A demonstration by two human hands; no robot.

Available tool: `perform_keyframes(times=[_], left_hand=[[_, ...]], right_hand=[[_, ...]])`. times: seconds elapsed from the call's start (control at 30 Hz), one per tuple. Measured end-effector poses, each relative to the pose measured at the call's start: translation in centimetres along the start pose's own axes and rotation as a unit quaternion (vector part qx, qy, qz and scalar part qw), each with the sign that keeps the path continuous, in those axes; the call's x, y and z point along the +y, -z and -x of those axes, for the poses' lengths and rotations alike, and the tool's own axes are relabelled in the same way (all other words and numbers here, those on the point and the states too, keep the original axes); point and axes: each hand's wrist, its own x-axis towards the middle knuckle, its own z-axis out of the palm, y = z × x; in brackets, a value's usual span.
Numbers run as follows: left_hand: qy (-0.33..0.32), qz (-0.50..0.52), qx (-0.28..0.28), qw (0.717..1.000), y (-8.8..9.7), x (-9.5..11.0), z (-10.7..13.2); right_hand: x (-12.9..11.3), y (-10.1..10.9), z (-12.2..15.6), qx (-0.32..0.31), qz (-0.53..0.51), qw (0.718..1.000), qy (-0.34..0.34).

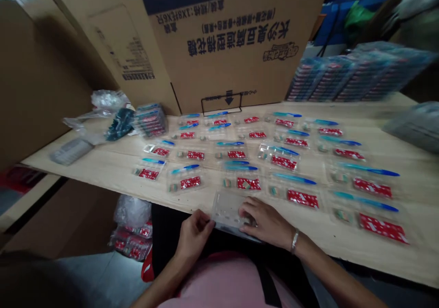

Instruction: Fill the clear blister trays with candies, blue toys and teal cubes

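Note:
A clear plastic tray lies at the table's front edge, partly over my lap. My left hand pinches at its near left corner, thumb against forefinger. Over the tray's right part, my right hand has curled fingers and a thumb on the plastic; what lies under them is hidden. Just beyond stand filled clear trays, each with a red patterned packet and a small pale green block. Blue pens lie on most of them.
Stacks of packed trays stand at the back right, with a smaller stack at left. Cardboard boxes wall off the back. Nested clear trays and plastic bags lie at left. Bagged red packets sit below the table.

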Motion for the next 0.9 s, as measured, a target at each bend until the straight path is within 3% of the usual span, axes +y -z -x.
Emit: perform_keyframes(times=[0.07,0.17,0.3,0.4,0.53,0.63,0.77,0.9], left_hand=[[-0.099,-0.140,0.085,0.982,1.8,-0.1,-1.3],[-0.213,-0.286,0.182,0.916,4.6,-1.6,-4.2],[-0.298,-0.352,0.140,0.876,6.6,-4.5,-8.0],[-0.338,-0.356,0.109,0.865,6.7,-5.0,-9.8],[-0.354,-0.368,0.088,0.855,7.3,-3.8,-10.9],[-0.339,-0.370,0.112,0.858,9.7,-3.4,-11.3],[-0.254,-0.388,0.187,0.866,14.9,-5.6,-11.2],[-0.224,-0.396,0.143,0.879,17.7,-8.3,-10.6]], right_hand=[[-0.1,-0.3,0.1,0.022,0.006,1.000,0.002],[-0.5,-0.9,0.4,0.046,0.017,0.998,0.026],[-1.2,-1.5,0.8,0.038,0.029,0.998,0.038],[-1.3,-1.8,1.0,0.034,0.037,0.998,0.028],[-0.8,-2.4,0.9,0.029,0.053,0.998,0.018],[-0.1,-3.0,1.1,0.034,0.069,0.996,0.035],[-0.3,-2.7,1.0,0.055,0.076,0.993,0.068],[-3.4,-1.1,-2.7,0.063,0.052,0.991,0.109]])
